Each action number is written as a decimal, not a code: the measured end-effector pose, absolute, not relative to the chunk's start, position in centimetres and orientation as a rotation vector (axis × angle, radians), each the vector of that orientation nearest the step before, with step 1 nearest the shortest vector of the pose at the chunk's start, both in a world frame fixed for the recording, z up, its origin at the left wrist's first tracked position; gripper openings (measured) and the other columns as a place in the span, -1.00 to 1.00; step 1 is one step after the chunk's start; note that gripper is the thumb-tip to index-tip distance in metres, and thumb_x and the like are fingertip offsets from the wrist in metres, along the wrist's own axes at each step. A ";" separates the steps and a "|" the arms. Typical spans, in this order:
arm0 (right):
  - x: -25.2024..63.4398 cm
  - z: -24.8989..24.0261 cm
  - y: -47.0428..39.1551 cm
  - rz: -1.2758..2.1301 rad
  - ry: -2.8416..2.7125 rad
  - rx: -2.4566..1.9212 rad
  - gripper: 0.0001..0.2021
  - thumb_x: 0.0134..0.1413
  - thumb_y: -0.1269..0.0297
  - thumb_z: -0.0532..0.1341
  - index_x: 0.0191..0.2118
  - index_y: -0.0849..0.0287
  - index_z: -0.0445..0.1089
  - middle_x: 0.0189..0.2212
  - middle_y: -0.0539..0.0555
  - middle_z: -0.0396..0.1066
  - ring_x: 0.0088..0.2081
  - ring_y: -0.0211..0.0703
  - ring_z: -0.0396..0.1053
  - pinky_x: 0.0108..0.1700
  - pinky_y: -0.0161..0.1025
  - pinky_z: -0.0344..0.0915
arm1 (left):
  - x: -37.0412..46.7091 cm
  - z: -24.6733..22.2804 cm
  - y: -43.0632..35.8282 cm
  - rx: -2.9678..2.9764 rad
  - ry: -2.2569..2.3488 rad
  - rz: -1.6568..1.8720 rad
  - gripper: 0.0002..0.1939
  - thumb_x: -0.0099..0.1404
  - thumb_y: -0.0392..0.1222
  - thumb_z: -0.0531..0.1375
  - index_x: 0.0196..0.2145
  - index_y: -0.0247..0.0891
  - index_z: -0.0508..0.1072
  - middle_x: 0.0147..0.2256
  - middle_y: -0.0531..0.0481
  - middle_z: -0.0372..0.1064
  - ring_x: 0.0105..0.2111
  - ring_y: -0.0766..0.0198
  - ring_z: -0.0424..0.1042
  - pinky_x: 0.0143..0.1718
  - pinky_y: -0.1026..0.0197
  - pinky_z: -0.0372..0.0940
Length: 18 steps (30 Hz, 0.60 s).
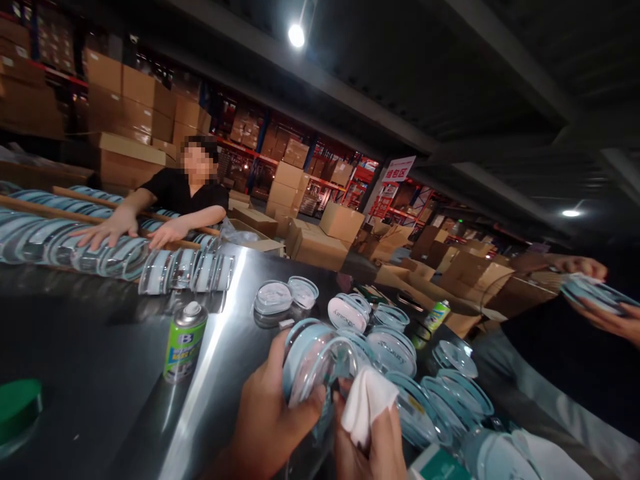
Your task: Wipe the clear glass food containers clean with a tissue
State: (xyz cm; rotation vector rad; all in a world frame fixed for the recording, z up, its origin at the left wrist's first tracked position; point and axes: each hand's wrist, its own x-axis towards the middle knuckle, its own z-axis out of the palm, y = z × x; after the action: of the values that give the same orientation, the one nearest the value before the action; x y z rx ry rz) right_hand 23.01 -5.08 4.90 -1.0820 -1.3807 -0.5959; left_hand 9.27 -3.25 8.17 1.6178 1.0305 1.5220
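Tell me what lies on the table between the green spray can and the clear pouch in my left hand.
Head view: only bare steel table separates the spray can from the clear pouch held in the left hand.

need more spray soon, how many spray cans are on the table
2. One green-labelled metal spray can stands upright on the steel table, left of the left hand. A second green spray can stands at the far right edge. Others may be hidden.

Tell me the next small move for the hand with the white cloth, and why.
Probably bring the white cloth in the right hand onto the clear oval lid and wipe it. The left hand already holds the lid tilted up, and the cloth sits bunched just beside its lower edge.
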 end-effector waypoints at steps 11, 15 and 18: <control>24.1 3.9 -4.5 -0.595 -1.359 -1.141 -0.73 0.14 0.25 0.24 -0.06 0.23 0.40 -0.16 0.24 0.41 -0.25 -0.07 0.46 -0.32 -0.28 0.38 | 9.9 7.2 -3.0 1.651 1.069 1.546 -0.39 0.12 -0.06 0.19 0.14 -0.15 0.24 -0.16 -0.07 0.52 -0.14 0.03 0.52 -0.09 0.13 0.39; 23.6 4.3 -4.8 -0.588 -1.353 -1.125 -0.75 0.13 0.29 0.26 -0.07 0.19 0.39 -0.21 0.20 0.40 -0.31 -0.13 0.45 -0.39 -0.32 0.36 | 9.8 7.3 -3.0 1.647 1.048 1.548 -0.42 0.14 -0.04 0.18 0.13 -0.15 0.25 -0.16 -0.06 0.53 -0.15 0.05 0.53 -0.10 0.15 0.39; 23.5 4.3 -5.1 -0.591 -1.358 -1.120 -0.75 0.16 0.27 0.22 -0.04 0.18 0.37 -0.20 0.22 0.39 -0.29 -0.09 0.44 -0.35 -0.27 0.38 | 9.9 7.4 -3.1 1.638 1.056 1.569 -0.43 0.13 -0.04 0.18 0.11 -0.14 0.27 -0.18 -0.06 0.53 -0.17 0.05 0.53 -0.13 0.15 0.40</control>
State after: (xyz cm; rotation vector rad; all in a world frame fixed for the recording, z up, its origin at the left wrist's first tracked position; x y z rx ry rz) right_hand 23.49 -5.06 4.29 -1.1204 -1.3577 -0.5910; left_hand 9.85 -3.12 7.42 1.6381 1.0561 1.5687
